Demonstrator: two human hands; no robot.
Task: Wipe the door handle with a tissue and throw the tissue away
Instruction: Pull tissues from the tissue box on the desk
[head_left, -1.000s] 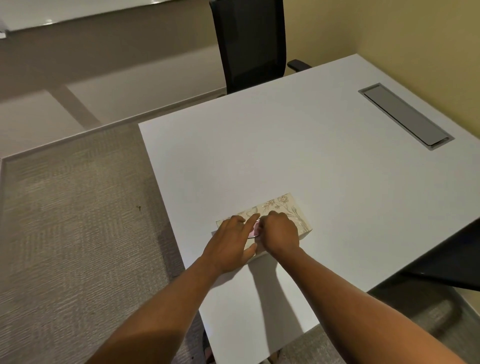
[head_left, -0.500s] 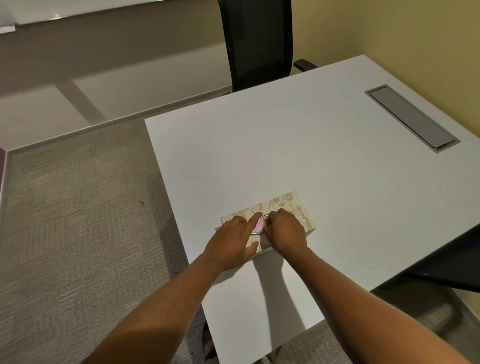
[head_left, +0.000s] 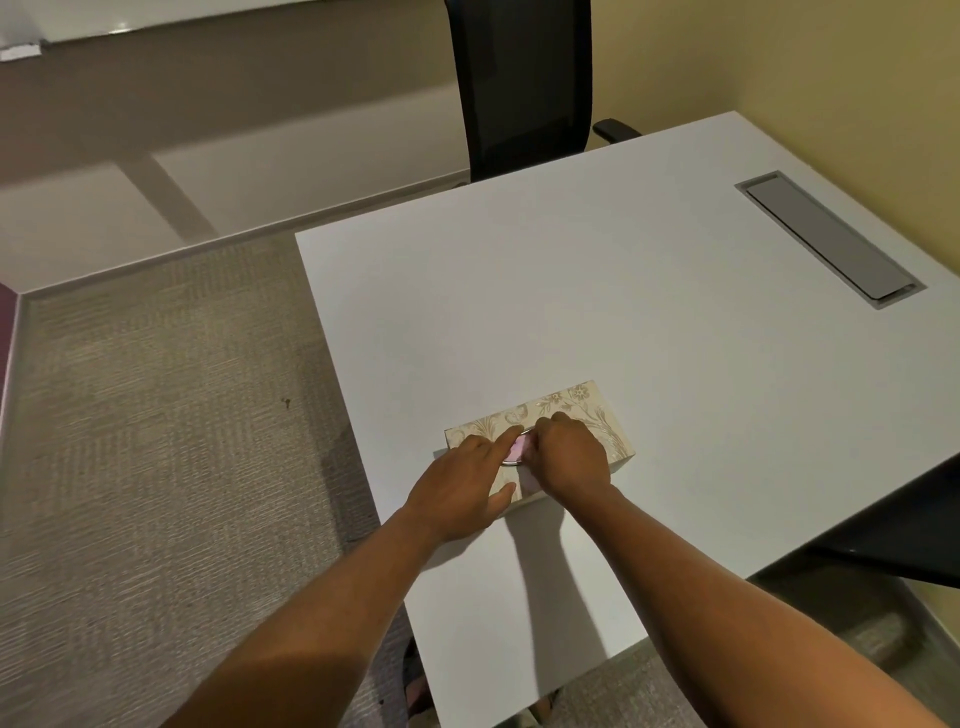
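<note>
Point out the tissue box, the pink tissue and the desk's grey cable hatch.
tissue box (head_left: 582, 410): head view, patterned top.
pink tissue (head_left: 519, 448): head view, at the opening.
cable hatch (head_left: 826, 239): head view, lid centre.

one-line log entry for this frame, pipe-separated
stage: fetching tissue | tissue box: on white table | left hand: steadying box | right hand: fingers at slot, pink tissue | door handle: unseen

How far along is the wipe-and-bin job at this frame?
Nothing finished yet. In hand: both the left hand and right hand work at the opening of the tissue box on the table; no tissue is out. Left: wiping the handle, binning; neither handle nor bin visible.
</note>
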